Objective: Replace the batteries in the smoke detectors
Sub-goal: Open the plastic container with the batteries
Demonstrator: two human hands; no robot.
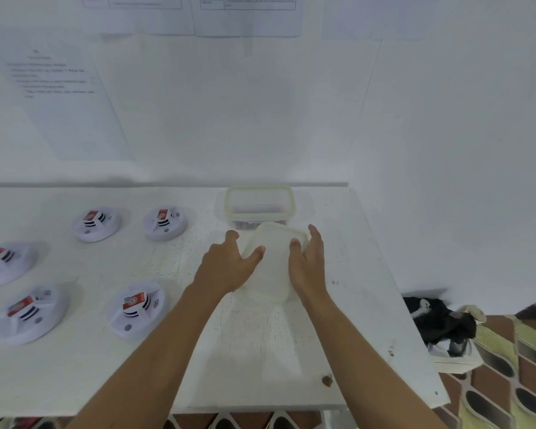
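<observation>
Several white round smoke detectors lie face down on the white table [260, 351], each with a red battery in its back; the nearest one [136, 308] is left of my arms. A clear plastic box [259, 203] with a pale green rim stands at the back of the table, with dark things in its bottom. Just in front of it is its whitish lid [274, 267]. My left hand [226, 264] grips the lid's left edge and my right hand [307, 261] grips its right edge, thumbs on top.
The table's right edge runs diagonally past my right arm. Beyond it, lower down, lie a black bundle [437, 320] on a pale bag and a patterned mat [508, 366]. Printed sheets hang on the white wall behind.
</observation>
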